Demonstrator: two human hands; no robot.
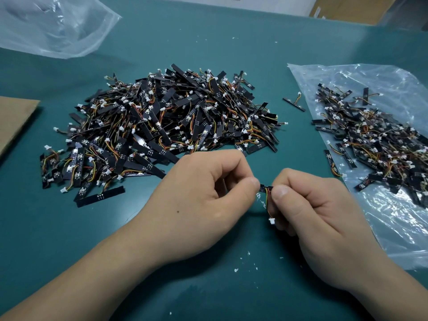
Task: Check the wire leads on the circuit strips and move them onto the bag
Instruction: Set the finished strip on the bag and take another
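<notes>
A single circuit strip (pixel 265 189) is pinched by its ends between thumb and fingers of the left hand (pixel 203 193) and the right hand (pixel 312 212), just above the counter (pixel 208 54). Its wires (pixel 268 205) hang beside the right thumb, ending in a white plug (pixel 271 220). Beyond the left hand a large pile of strips (pixel 162 126) is heaped. Right of the right hand a clear bag (pixel 393 232) is spread flat, with a smaller heap (pixel 375 140) laid on it. One loose strip (pixel 294 104) is seen between pile and bag.
</notes>
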